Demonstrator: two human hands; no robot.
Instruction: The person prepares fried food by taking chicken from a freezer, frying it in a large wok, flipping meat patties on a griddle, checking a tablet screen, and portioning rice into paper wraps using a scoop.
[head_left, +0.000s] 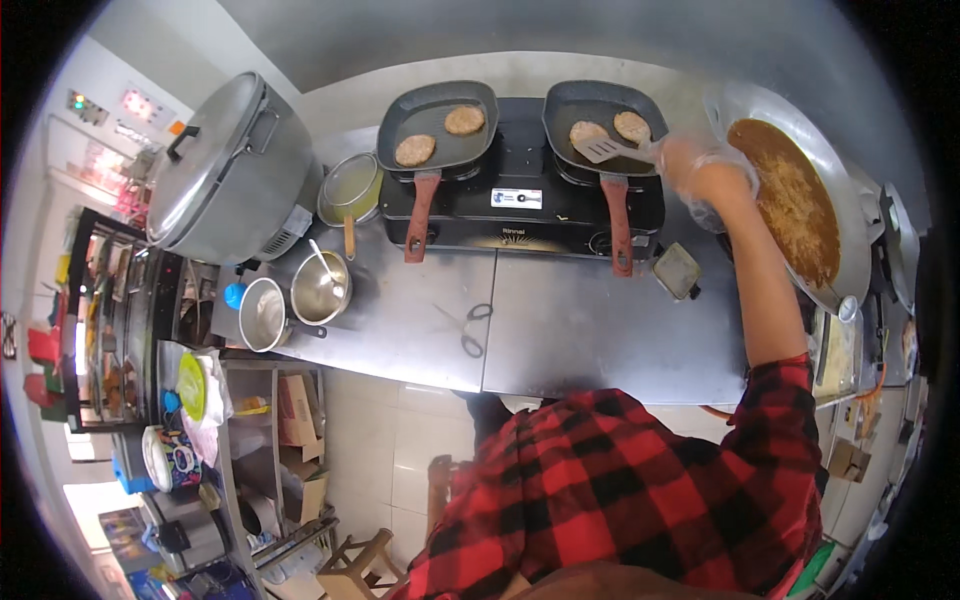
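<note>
My right hand (694, 171), in a clear plastic glove, grips a slotted spatula (600, 149). The spatula's blade lies at the near edge of a browned patty (587, 133) in the right grill pan (570, 97); whether it is under the patty I cannot tell. A second patty (632, 127) rests beside it. Two more patties, one nearer (415, 151) and one farther (465, 120), sit in the left grill pan (405, 112). Both pans stand on a black Rinnai two-burner gas stove (514, 214), their reddish handles pointing towards me. My left hand is out of view.
Right of the stove is a wide metal pan (855, 225) of brown sauce or oil. Scissors (472, 330) and a small square dish (676, 271) lie on the steel counter (585, 322). Leftward are a large lidded pot (225, 180), a strainer (351, 180) and metal bowls (321, 289).
</note>
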